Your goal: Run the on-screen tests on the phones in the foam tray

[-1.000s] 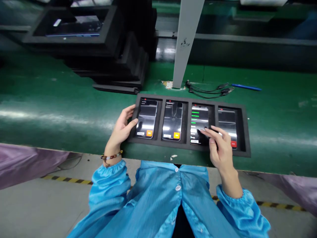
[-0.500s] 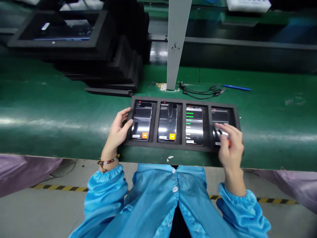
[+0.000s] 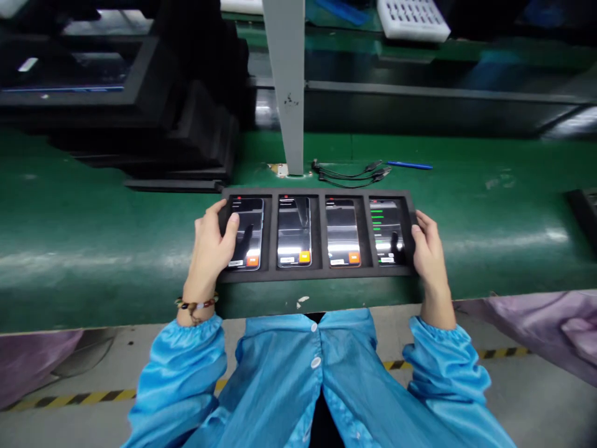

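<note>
A black foam tray [image 3: 271,239] lies on the green bench, with a lit smartphone in each of its compartments. My left hand [image 3: 212,241] grips the tray's left end, the thumb over the rim by the leftmost smartphone [image 3: 247,233]. At the other end, my right hand [image 3: 428,252] is closed on the right edge, thumb on top. Orange squares show low on the leftmost phone, the second smartphone [image 3: 293,230] and the third smartphone [image 3: 343,233]. Green lines of text run down the rightmost smartphone [image 3: 388,233].
Stacked black trays [image 3: 153,106] rise at the left, one holding a dark screen. A grey post [image 3: 288,93] stands behind the tray. Short black cables [image 3: 349,177] and a blue pen [image 3: 410,165] lie beyond it. A dark tray [image 3: 583,214] sits at the right edge.
My right hand has left the rightmost phone's screen and now holds the tray's right end. Green lines now show on the rightmost phone; the third shows an orange square. The view has shifted.
</note>
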### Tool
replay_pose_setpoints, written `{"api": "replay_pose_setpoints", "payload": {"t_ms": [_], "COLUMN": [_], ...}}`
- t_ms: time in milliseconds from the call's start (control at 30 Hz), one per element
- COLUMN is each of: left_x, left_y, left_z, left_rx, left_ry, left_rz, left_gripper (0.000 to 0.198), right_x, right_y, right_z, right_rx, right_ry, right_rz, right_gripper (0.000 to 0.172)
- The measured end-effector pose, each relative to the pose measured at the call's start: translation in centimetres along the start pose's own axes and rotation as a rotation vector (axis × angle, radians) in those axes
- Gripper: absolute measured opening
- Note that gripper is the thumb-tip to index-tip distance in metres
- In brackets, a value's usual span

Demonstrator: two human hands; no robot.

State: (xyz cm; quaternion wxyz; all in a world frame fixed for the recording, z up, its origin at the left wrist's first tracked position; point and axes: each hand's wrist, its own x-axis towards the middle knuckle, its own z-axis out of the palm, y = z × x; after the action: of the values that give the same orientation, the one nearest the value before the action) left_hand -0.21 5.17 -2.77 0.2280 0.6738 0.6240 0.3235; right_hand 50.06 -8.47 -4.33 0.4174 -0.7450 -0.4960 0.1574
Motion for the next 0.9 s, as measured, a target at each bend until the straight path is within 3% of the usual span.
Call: {"api": "replay_pose_setpoints", "payload": {"t_ms": [233, 433, 733, 900], "left_x": [0.4, -0.2, -3.4, -4.8], "left_y": [0.9, 1.1, 0.2, 0.4], "left_z": [-0.2, -0.5, -3.3, -4.1], "left_rx": [0.080, 0.102, 0.150, 0.134], "left_ry": [-0.041, -0.079, -0.129, -0.089], "left_rz": [0.057, 0.140, 0.044, 0.002], "left_gripper": [0.067, 0.067, 0.067, 0.058], "right_x": [0.0, -0.6, -5.6, -7.1], "right_y": [-1.0, -1.8, -4.0, -4.7], "right_z": [0.2, 0.0, -0.7, -1.4], "right_rx": [-0.060, -0.110, -0.093, -0.119], "right_ry": [-0.080, -0.090, -0.087, -0.075], "right_rz": [0.034, -0.052, -0.161, -0.218], "right_gripper": [0.067, 0.074, 0.058, 0.049]}}
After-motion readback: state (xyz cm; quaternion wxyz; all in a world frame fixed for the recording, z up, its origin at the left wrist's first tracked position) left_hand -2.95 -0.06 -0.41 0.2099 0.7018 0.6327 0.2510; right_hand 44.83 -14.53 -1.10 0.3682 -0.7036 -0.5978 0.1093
